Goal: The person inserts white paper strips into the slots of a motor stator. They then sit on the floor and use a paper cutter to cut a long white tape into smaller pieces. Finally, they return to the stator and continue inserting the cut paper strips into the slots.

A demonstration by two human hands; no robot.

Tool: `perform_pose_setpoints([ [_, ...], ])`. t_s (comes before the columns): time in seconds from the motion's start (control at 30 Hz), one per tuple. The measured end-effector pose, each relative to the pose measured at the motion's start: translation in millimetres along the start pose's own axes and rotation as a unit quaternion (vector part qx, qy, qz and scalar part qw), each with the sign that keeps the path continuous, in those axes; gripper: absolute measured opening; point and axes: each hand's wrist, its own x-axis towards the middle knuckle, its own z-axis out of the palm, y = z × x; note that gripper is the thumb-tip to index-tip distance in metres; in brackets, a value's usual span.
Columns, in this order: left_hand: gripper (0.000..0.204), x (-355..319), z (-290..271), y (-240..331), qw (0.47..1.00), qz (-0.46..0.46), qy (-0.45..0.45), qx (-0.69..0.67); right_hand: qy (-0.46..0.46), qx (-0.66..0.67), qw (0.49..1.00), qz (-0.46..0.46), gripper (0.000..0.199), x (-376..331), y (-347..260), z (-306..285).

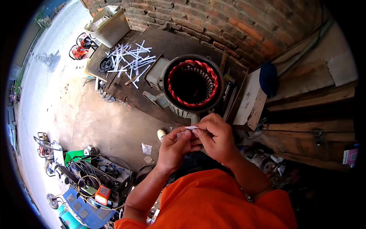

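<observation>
Between my two hands is a small white strip (191, 128), perhaps paper, pinched by the thumbs and fingers. My left hand (176, 147) grips its left end, and my right hand (214, 136) grips the other end close by. Just beyond them stands an electric motor stator (183, 111) with a grey finned housing. Red-wrapped windings (213, 72) ring its open bore, and metal slots show on the inner wall. A loose heap of white strips (131, 61) lies on the dark bench left of the stator.
The wooden bench (164, 40) runs along a brick wall (213, 23). A cream bin (110, 28) stands at its far left end. Wooden drawers (305, 126) are on the right, with a dark blue bundle (269, 80) above. Cables and tools (91, 168) clutter the lower-left floor.
</observation>
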Motion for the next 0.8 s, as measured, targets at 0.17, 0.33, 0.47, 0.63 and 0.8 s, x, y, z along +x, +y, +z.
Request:
perform_pose_setpoints([
  [0.17,0.028,0,-6,2,0.999,0.019,0.031,0.022,0.072,0.083,0.984,0.142,0.009,50,14,-29],
  [0.33,0.026,-1,-17,0,0.998,0.000,0.059,0.003,0.070,-0.096,0.983,0.139,0.013,117,57,-46],
  [0.47,0.024,-6,-35,-4,0.997,0.004,0.073,-0.003,0.062,-0.229,0.970,0.052,0.014,135,63,-32],
  [0.63,0.022,-11,-49,-2,0.996,0.006,0.092,0.009,0.057,-0.277,0.959,0.020,0.010,145,78,-19],
  [0.8,0.022,-13,-56,3,0.995,0.016,0.102,0.010,0.058,-0.308,0.950,-0.013,0.009,148,81,-13],
])
